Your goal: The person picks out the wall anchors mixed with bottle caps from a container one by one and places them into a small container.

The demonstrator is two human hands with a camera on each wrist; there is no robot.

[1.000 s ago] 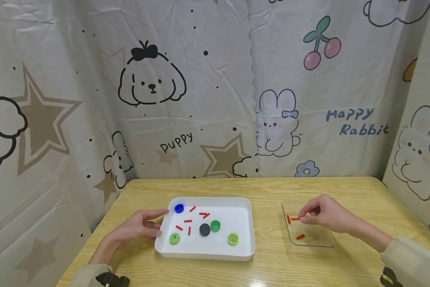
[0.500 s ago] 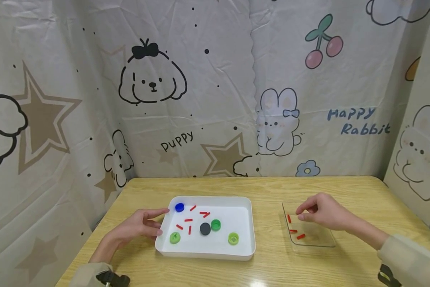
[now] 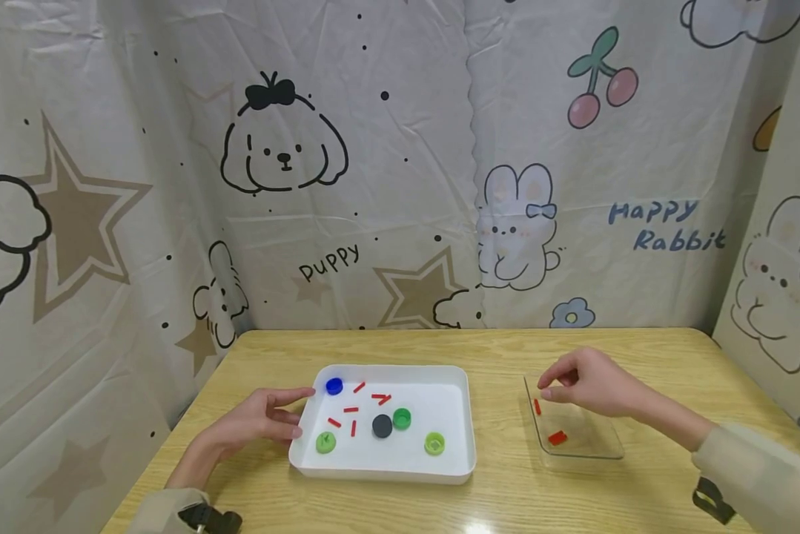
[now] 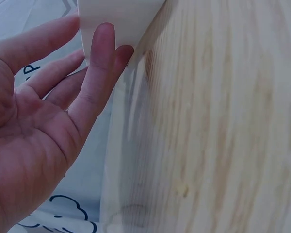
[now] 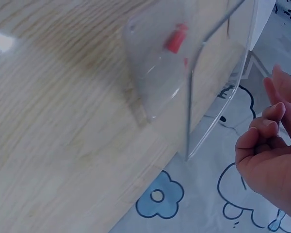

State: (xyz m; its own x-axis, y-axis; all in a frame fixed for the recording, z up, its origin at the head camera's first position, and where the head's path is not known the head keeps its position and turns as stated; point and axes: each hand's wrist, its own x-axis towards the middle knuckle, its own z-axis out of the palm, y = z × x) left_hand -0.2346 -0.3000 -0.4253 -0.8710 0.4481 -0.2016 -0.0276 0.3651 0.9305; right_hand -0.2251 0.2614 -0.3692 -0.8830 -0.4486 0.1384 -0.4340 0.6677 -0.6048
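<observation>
My left hand (image 3: 256, 419) touches the left end of a white tray (image 3: 440, 404) with extended fingers; its fingertips lie against the tray wall in the left wrist view. Several thin red sticks (image 3: 351, 409) are scattered in the tray's left half. My right hand (image 3: 596, 382) hovers over the back left of a clear plastic box (image 3: 593, 445), thumb and forefinger apart with nothing between them. Inside the box, red sticks (image 3: 557, 438) lie close together near the front, and another red stick (image 3: 537, 406) stands by the left wall.
Round caps sit in the tray: a blue cap (image 3: 334, 386), a black cap (image 3: 382, 426), a green cap (image 3: 402, 419) and two light green caps (image 3: 434, 443). Wooden table (image 3: 500, 415) separates tray and box. A patterned curtain (image 3: 400, 185) rises behind.
My right hand has let go of a red stick, which dropped into the box and now lies by another one. That hand then moved slightly up and left. My left hand has stayed still.
</observation>
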